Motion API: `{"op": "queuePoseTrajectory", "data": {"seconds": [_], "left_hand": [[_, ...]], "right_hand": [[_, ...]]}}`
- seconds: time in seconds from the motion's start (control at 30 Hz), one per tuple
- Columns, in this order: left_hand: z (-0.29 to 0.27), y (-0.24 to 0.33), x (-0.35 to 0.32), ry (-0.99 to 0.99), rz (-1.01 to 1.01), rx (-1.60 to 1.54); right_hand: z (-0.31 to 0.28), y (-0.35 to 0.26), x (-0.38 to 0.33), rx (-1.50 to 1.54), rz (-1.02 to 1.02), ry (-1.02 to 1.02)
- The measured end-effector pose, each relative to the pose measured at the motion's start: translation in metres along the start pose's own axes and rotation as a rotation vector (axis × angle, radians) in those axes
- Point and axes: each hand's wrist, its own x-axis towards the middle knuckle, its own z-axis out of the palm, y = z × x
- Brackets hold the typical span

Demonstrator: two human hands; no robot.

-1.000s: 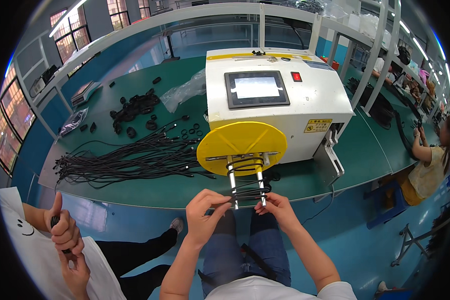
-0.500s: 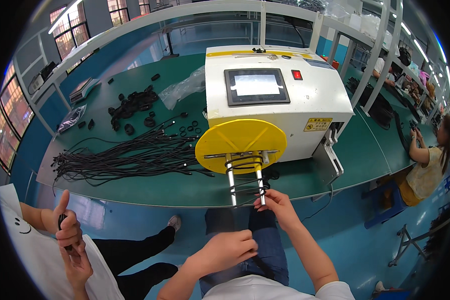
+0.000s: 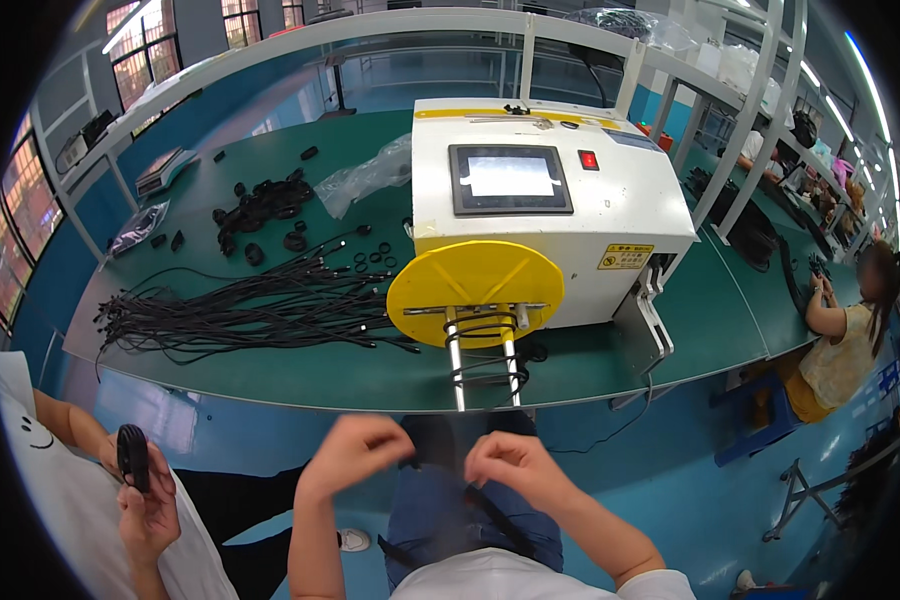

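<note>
My left hand (image 3: 362, 450), slightly blurred, is raised in front of the bench edge with fingers pinched; a small dark bit shows at its fingertips. My right hand (image 3: 518, 468) is also pinched, below the rods. A dark strip shows under its fingertips against my jeans, and I cannot tell whether it is held. Ahead of both hands is a winding machine (image 3: 595, 205) with a yellow disc (image 3: 475, 280) and two silver rods (image 3: 513, 375). Loose turns of black cable (image 3: 485, 378) wrap around the rods. Neither hand touches the rods.
Black cables (image 3: 240, 315) lie bundled on the green bench (image 3: 300, 385), near black rings (image 3: 372, 257), a heap of black parts (image 3: 265, 205) and a plastic bag (image 3: 365, 180). At left, a co-worker holds a black coil (image 3: 132, 458). Another person sits at far right.
My right hand has left the rod's end and come down toward me. My left hand has moved left and up. The cable turns remain on the rods. The co-worker's coil shows more fully.
</note>
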Motion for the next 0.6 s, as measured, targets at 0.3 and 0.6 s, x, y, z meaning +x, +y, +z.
{"op": "queuePoseTrajectory", "data": {"seconds": [0.3,0.6], "left_hand": [[-0.005,0.031,0.03,0.656,0.234,-0.012],[0.017,0.018,0.074,0.503,0.109,-0.649]], "right_hand": [[-0.021,-0.021,-0.009,0.212,-0.108,0.195],[-0.03,0.022,-0.007,0.324,0.105,-0.029]]}}
